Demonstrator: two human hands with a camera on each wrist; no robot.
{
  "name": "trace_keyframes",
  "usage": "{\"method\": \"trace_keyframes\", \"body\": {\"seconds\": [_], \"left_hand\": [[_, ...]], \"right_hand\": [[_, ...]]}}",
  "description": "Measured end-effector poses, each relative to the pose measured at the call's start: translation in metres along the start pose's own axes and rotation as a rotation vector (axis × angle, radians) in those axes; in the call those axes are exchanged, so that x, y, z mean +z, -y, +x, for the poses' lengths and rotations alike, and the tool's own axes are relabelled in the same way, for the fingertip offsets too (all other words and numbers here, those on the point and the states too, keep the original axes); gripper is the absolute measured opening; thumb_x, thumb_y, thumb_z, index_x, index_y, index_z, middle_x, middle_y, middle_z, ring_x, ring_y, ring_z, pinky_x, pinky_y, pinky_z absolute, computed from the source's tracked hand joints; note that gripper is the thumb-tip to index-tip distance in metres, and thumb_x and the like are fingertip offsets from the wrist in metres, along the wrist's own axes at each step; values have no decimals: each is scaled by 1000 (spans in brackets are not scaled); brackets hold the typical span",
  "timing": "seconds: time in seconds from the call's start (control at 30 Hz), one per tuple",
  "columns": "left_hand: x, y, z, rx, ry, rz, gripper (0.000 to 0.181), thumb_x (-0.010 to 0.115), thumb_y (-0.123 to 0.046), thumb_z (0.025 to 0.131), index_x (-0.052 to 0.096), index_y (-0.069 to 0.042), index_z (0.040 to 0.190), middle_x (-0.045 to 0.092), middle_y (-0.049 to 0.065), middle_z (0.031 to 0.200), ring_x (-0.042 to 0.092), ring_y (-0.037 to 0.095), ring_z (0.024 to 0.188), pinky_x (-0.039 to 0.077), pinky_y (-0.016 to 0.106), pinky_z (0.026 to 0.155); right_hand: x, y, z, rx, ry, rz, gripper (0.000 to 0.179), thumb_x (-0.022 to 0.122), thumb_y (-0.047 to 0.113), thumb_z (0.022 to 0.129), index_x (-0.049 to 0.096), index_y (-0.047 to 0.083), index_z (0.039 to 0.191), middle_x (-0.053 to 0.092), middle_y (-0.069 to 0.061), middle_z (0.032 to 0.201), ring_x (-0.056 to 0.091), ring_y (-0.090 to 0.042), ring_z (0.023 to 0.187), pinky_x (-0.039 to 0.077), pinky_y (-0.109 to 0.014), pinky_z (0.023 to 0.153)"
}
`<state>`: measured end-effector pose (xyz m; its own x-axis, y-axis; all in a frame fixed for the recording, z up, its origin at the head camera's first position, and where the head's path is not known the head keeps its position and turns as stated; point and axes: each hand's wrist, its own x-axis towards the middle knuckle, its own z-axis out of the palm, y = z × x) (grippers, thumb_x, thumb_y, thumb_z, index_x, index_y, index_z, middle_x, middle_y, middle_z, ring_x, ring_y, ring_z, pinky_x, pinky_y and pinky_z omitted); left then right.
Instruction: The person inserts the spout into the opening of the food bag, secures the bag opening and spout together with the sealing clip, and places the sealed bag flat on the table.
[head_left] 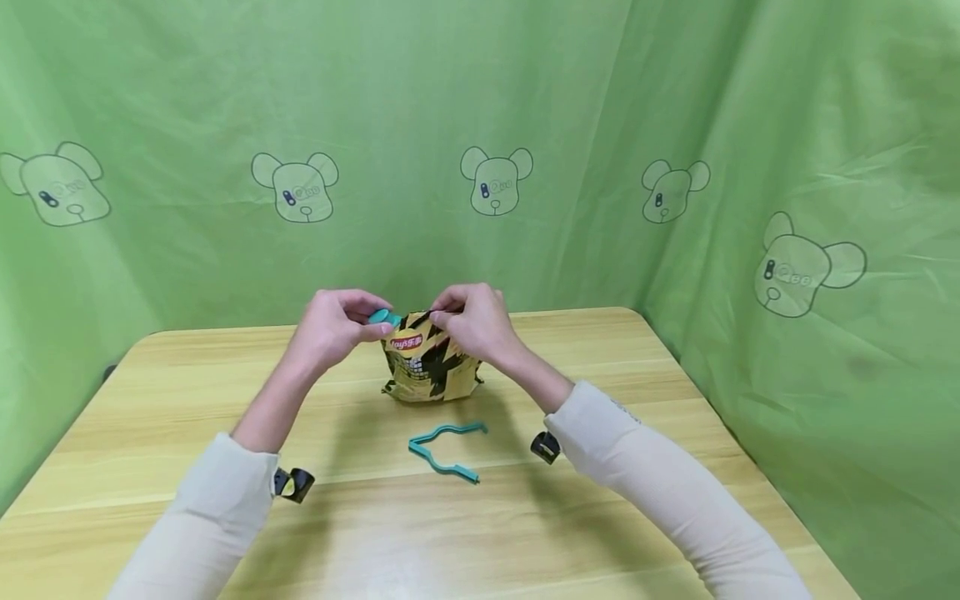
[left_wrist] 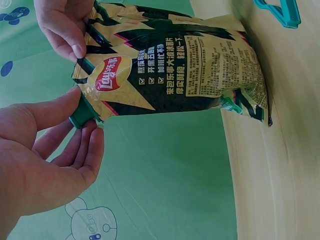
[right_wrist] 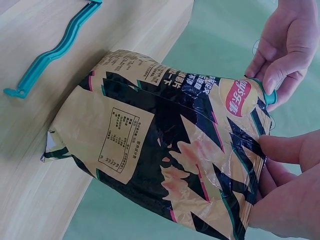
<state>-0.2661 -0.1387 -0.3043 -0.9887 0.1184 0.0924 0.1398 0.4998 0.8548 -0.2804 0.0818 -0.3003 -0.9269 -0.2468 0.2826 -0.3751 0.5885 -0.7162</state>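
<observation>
A black and yellow Lay's chip bag stands on the wooden table, its lower end resting there and its top edge held up. At the top left corner my left hand pinches a teal bag clip between thumb and fingers. The clip sits against that corner of the bag, partly covered by the fingers. My right hand grips the top edge of the bag farther right, thumb on the printed side facing me, as the right wrist view shows. Most of its fingers are hidden behind the bag.
A second teal bag clip lies unfolded in a V on the table, in front of the bag. Behind the table's far edge hangs a green curtain with bear-head outlines, which also runs along the right side.
</observation>
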Motion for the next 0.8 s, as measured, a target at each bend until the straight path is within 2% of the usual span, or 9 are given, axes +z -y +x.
{"method": "trace_keyframes", "body": {"seconds": [0.2,0.8], "left_hand": [[1,-1,-2,2,-8,24,29,80,-13,88,74,-8,116,75,12,105,69,22,92,57,35,84],[0,0,-6,-3,3,46,32,80,-19,89,73,-10,119,75,11,110,70,24,100,56,41,91]], "right_hand": [[0,1,-1,4,0,7,6,72,10,93,77,10,96,75,-3,89,69,-18,80,56,-34,75],[0,0,-2,-1,11,-4,7,72,11,93,77,10,97,75,-3,89,69,-18,79,56,-33,73]]}}
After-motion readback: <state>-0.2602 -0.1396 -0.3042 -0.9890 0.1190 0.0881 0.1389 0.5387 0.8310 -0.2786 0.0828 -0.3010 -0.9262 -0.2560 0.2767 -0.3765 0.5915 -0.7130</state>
